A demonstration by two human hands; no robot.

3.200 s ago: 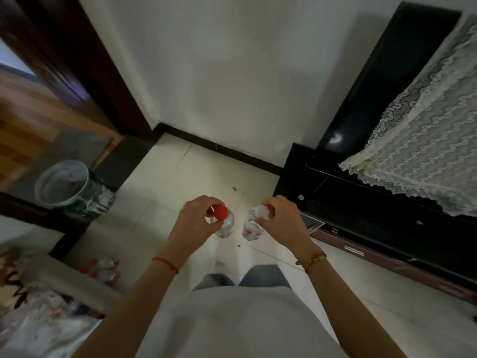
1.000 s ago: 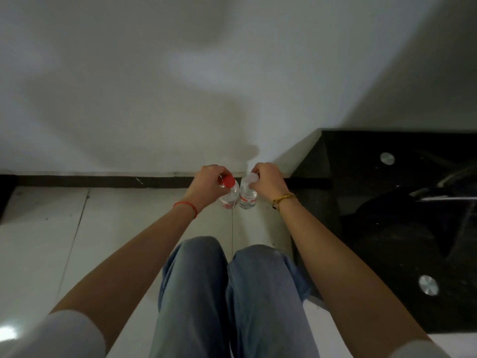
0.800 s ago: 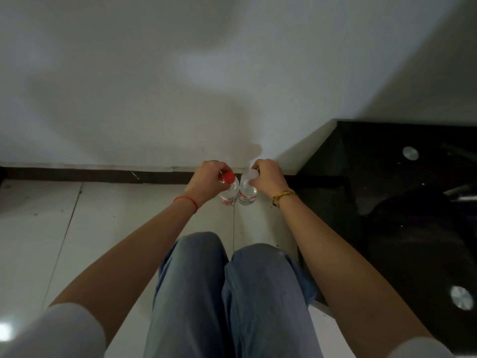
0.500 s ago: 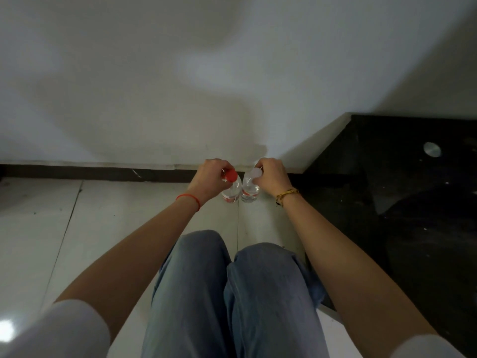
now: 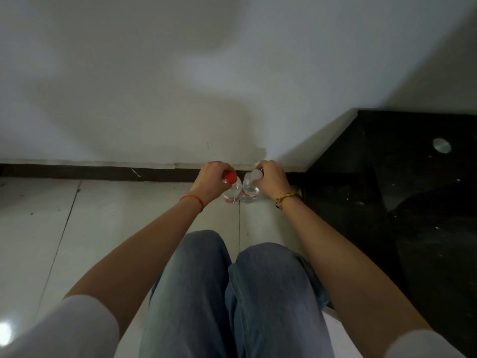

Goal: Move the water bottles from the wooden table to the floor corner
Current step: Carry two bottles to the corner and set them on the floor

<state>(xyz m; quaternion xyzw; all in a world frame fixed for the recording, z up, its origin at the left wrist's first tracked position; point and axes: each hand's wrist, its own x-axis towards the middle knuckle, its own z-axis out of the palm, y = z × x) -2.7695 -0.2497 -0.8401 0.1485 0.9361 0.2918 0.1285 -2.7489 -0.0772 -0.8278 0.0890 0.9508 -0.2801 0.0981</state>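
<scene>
Two small clear water bottles stand upright, side by side, low at the white tiled floor near the dark skirting. The red-capped bottle (image 5: 232, 191) is gripped around its neck by my left hand (image 5: 210, 180). The white-capped bottle (image 5: 250, 189) is gripped at its top by my right hand (image 5: 271, 179). The bottles nearly touch each other. Whether their bases rest on the tiles is hidden. My knees in blue jeans (image 5: 232, 293) are bent below them.
A white wall (image 5: 206, 86) with a dark skirting (image 5: 103, 173) runs across in front. A glossy black cabinet (image 5: 400, 202) stands to the right, close to my right wrist. White floor tiles (image 5: 64, 228) extend to the left.
I went from standing to crouching at the wall. Both hands carried the bottles down and forward to the corner by the black cabinet; over the last second they barely shifted.
</scene>
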